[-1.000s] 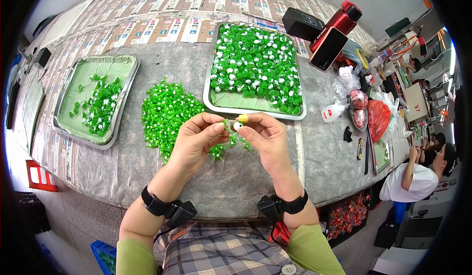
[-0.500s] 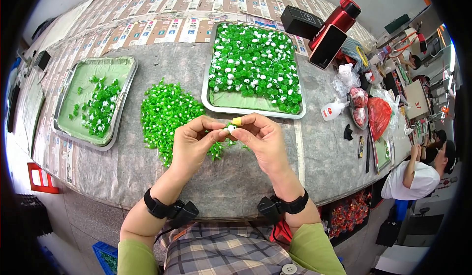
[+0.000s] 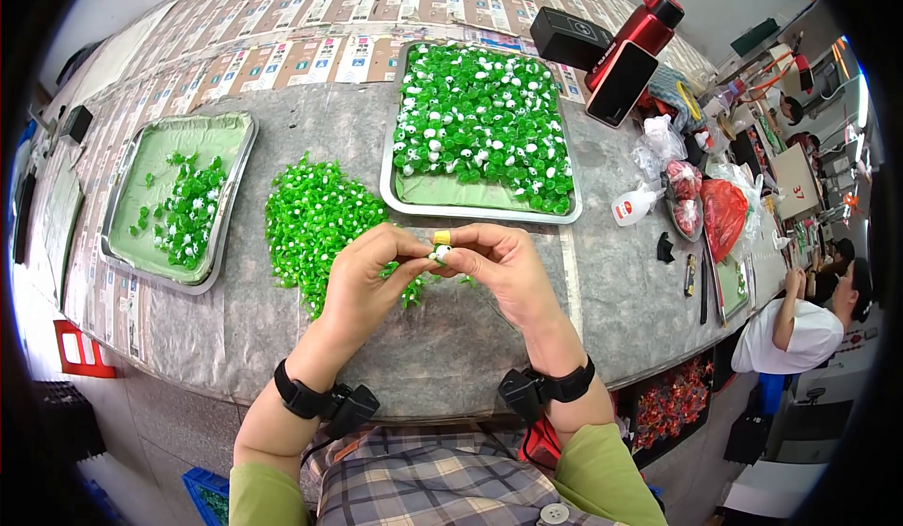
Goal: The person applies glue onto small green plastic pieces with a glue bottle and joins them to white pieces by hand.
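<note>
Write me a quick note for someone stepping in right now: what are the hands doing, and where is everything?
Left hand and right hand: together above the table edge, fingertips pinching one small white piece.
Loose green pieces: piled on the grey table, just beyond the hands.
Left tray: a small scatter of green pieces.
Far tray: nearly full of green and white pieces.
Done: many pieces lie in the trays. Left: the whole loose pile.

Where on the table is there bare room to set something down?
Bare grey table lies right of the right hand, and between the left tray and the loose green pile. The far right edge, with bags, is crowded.
</note>
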